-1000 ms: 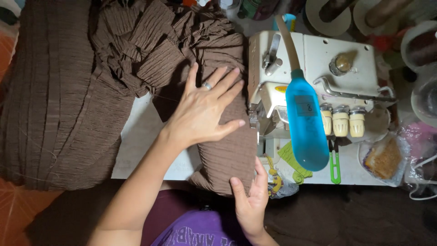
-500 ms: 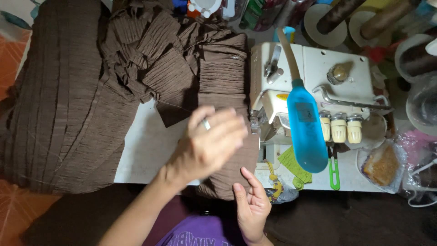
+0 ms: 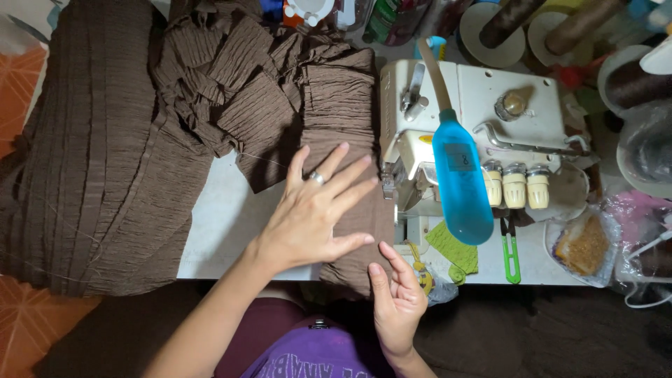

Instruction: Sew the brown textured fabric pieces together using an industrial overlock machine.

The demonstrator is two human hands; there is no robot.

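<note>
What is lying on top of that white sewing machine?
A blue plastic bottle lies across the white sewing machine, its long tan spout pointing away from the person. It hides part of the machine's front; three cream knobs show just beside it.

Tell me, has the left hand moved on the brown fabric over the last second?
Yes. The left hand slid back along the brown fabric toward the person, away from the sewing machine.

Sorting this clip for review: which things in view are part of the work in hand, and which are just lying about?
In use: left hand, right hand, strip of brown crinkled fabric, white overlock sewing machine.

Lying about: blue plastic bottle, green-handled snips, brown thread cones.
</note>
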